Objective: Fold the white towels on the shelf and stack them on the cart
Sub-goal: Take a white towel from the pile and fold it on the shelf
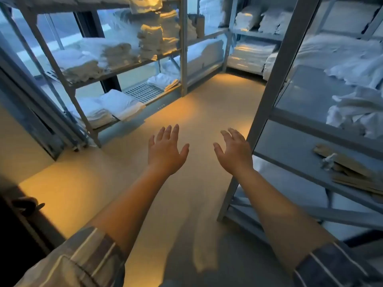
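Both hands are held out over the floor [186, 96], with the backs turned up and nothing in them. The left hand [166, 151] is spread, its fingers straight and a little apart, the thumb pointing to the right. The right hand [235, 152] is also spread, its fingers slightly bent forward and close to the grey upright post [275, 79] of the shelf on the right; whether the post is touched cannot be told. The two hands are kept apart from each other. Both forearms are bare, and striped sleeves [87, 257] are rolled up near the elbows. On the right shelf [310, 96] a heap of loose white towels [356, 112] is seen, crumpled and not folded, well apart from the hands. One level lower, some flat brown pieces [348, 168] are laid on the board. On the left, a metal rack [128, 65] is filled with folded white linen [107, 52] in several piles, and more folded piles [116, 104] are placed on its lowest level. At the far wall, another rack [255, 34] with folded white linen is seen. At the lower left edge, a dark door handle [28, 205] is visible.
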Tool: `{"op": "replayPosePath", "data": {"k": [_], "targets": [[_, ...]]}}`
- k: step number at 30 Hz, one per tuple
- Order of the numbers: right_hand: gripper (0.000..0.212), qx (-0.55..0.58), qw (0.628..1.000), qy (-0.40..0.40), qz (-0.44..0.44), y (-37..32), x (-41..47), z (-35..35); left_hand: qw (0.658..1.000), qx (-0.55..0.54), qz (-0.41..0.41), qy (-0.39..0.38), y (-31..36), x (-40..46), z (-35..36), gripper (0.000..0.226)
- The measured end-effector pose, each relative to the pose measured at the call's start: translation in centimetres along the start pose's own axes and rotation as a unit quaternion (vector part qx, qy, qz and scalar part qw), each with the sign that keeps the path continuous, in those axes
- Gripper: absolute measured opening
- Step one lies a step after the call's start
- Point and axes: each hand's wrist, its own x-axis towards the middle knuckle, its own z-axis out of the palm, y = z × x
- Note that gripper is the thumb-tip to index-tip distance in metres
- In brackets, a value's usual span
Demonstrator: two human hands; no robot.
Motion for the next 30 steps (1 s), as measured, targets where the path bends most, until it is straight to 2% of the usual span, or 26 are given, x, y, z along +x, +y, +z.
{"op": "replayPosePath", "data": {"k": [12, 22, 30], "targets": [[0.052, -0.012, 1.000, -0.019, 0.015, 0.6, 10.4, 7.6, 0.999, 0.019, -0.004, -0.034, -3.9, 9.9, 6.1, 0.070], [0.050, -0.022, 0.995, -0.005, 0.096, 0.4, 28.2, 13.5, 0.995, 0.027, 0.041, -0.083, -9.9, 29.9, 10.2, 0.070], [0.050, -0.026, 0.986, 0.021, 0.162, 3.4, 38.7, 14.7, 0.990, -0.006, 0.103, -0.096, -7.5, 44.0, 13.2, 0.069]]}}
